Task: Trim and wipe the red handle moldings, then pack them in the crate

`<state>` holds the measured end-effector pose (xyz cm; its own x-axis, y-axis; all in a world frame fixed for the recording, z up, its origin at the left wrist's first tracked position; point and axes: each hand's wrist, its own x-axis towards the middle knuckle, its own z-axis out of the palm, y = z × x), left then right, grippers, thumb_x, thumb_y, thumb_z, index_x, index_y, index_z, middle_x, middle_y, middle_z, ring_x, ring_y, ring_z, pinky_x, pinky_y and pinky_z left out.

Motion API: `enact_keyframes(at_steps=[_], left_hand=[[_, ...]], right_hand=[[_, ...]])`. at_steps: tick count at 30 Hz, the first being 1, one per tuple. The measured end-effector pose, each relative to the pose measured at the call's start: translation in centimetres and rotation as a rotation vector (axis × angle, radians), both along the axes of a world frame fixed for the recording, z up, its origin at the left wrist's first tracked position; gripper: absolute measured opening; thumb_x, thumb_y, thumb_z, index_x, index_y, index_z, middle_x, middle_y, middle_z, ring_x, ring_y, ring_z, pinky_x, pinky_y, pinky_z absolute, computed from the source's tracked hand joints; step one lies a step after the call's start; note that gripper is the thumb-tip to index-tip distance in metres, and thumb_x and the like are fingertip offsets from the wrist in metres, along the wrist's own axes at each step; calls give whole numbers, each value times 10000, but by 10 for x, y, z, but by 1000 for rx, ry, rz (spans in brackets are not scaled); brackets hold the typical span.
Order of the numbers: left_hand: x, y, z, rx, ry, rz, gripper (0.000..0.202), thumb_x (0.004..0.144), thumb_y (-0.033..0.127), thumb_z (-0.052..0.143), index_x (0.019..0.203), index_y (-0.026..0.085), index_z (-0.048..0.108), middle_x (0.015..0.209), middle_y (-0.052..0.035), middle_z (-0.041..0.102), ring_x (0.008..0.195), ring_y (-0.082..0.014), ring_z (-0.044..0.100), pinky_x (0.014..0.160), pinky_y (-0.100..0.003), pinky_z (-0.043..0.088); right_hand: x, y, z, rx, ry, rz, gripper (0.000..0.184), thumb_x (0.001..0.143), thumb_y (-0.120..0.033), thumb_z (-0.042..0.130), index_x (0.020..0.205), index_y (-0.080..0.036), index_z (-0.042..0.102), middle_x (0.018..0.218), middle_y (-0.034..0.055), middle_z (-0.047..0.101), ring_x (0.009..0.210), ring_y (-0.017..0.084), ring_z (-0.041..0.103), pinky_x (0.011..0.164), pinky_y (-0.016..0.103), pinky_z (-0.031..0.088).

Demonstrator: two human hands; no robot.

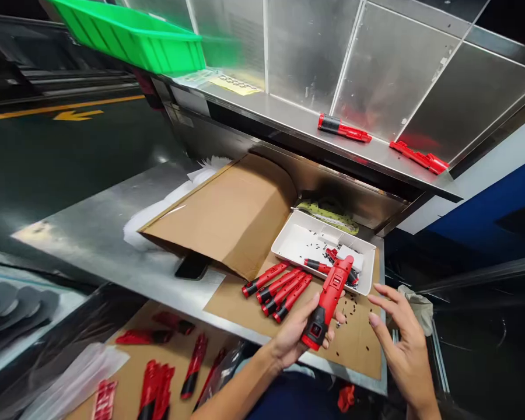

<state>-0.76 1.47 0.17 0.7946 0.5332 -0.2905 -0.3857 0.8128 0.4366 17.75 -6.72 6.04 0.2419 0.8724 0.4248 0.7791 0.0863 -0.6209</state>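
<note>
Tool housing point(328, 300), red/black, clenched in L hand point(297, 335), nose up, above cardboard sheet point(359, 350).
4 similar housings point(275, 291) side by side on sheet, more in white plastic tray point(284, 242), small black bits point(354, 326) scattered on sheet + in tray. Further red pcs point(343, 128) on steel shelf point(289, 125), red parts point(195, 364) on lower cardboard point(91, 373). Finished vs unfinished: can't tell. R hand point(402, 344) open, fingers spread, empty, just off sheet's edge.

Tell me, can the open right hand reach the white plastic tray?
Probably yes. The open right hand hovers close to the white plastic tray, with only flat brown cardboard between them, so nothing blocks it.
</note>
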Motion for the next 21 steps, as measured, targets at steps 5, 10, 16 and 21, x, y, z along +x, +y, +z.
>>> enact_keyframes(at_steps=[5, 10, 16, 21], left_hand=[[3, 14, 3, -11, 102, 155, 489, 821, 485, 720, 1145, 121, 676, 911, -89, 724, 741, -166, 673, 632, -254, 539], [-2, 30, -1, -107, 181, 264, 286, 753, 352, 813, 839, 104, 700, 801, -86, 721, 851, -205, 697, 796, -298, 556], [-5, 36, 8, -118, 147, 265, 320, 799, 313, 771, 1053, 136, 693, 950, -80, 727, 744, -147, 684, 622, -225, 526], [-4, 31, 32, 2, 100, 231, 546, 884, 421, 660, 1361, 172, 567, 1090, -124, 722, 757, -157, 680, 666, -263, 529]], right_hand=[[21, 26, -54, -400, 44, -90, 346, 977, -456, 447, 1104, -223, 668, 1157, 100, 684, 1051, 233, 666, 872, 344, 545], [16, 38, -145, -767, 11, -225, 262, 923, -374, 540, 1050, -170, 645, 833, 96, 719, 793, 279, 711, 750, 390, 538], [-9, 41, -200, -818, 31, -327, 167, 910, -290, 536, 956, -170, 643, 1007, 159, 701, 845, 273, 721, 798, 396, 515], [8, 30, -177, -615, 236, -300, 397, 928, -452, 479, 1114, -129, 618, 827, 83, 700, 727, 228, 718, 722, 356, 570]])
